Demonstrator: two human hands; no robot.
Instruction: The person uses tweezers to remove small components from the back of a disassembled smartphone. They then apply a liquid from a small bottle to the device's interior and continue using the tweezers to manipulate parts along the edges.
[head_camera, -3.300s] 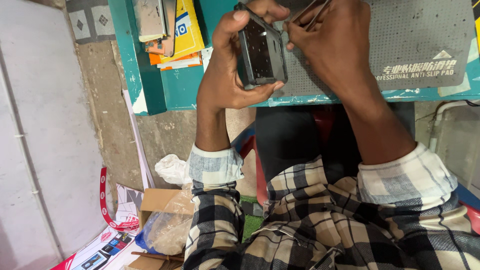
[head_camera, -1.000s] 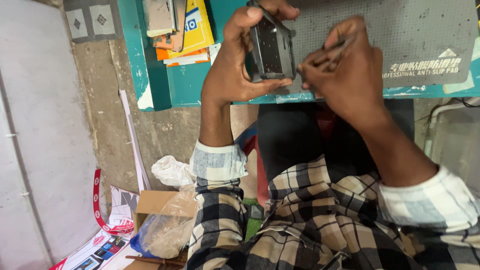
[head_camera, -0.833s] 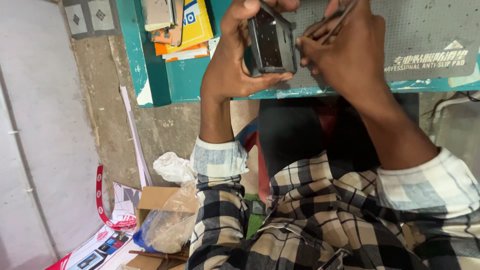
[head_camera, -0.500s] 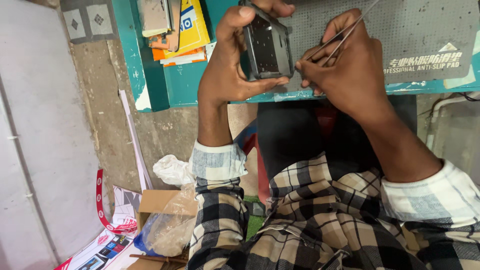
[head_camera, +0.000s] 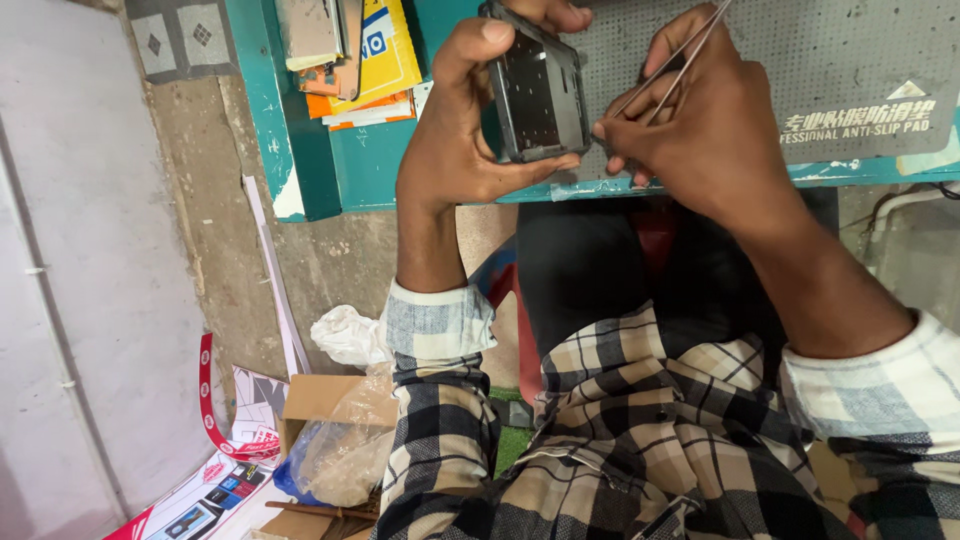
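A teal worktop runs across the top of the view, seen from above by a seated person in a checked shirt. A grey dotted mat covers the worktop's right part, reaching its near edge. At the worktop's left end lies a stack of yellow and orange packets with a flat beige piece on top.

Below the worktop, a grey wall fills the left side. On the floor at the lower left sit an open cardboard box with a clear plastic bag in it, a crumpled white bag just beyond, and printed cartons near the corner.

The left hand grips a small dark phone body, held upright over the worktop's near edge, thumb on its upper rim and fingers wrapped under its lower edge. The open back faces the camera.

The right hand pinches thin metal tweezers between thumb and fingers. The tweezers slant from the upper right down toward the phone body's right side; whether the tips touch it cannot be told.
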